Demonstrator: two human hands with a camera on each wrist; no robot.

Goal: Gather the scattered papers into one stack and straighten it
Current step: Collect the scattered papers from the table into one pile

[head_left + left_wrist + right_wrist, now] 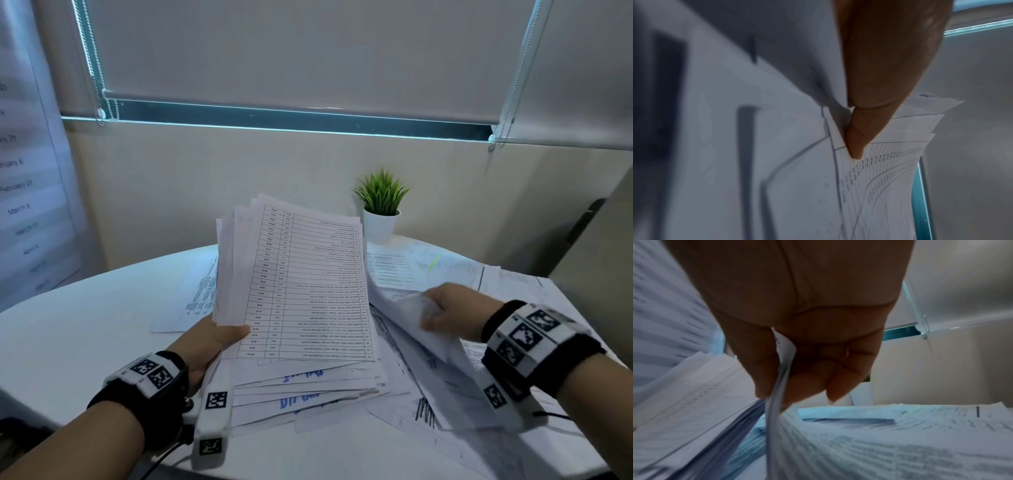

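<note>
My left hand [219,337] grips a thick, uneven stack of printed papers [301,291] by its left edge and tilts it up off the white table [85,329]. The thumb [856,146] presses on the top sheet, a ruled table of figures. To the right, my right hand [445,313] pinches a few bent sheets [442,363] between thumb and fingers [764,369], lifted off the loose papers [445,270] spread over the table's right side. In the right wrist view the pinched sheets [777,402] hang down beside the held stack [694,394].
A small potted green plant [380,205] stands at the back of the table, just behind the stack. One sheet [191,298] lies flat to the left of the stack. A window blind [308,51] and wall are behind; a printed calendar banner [24,188] hangs at left.
</note>
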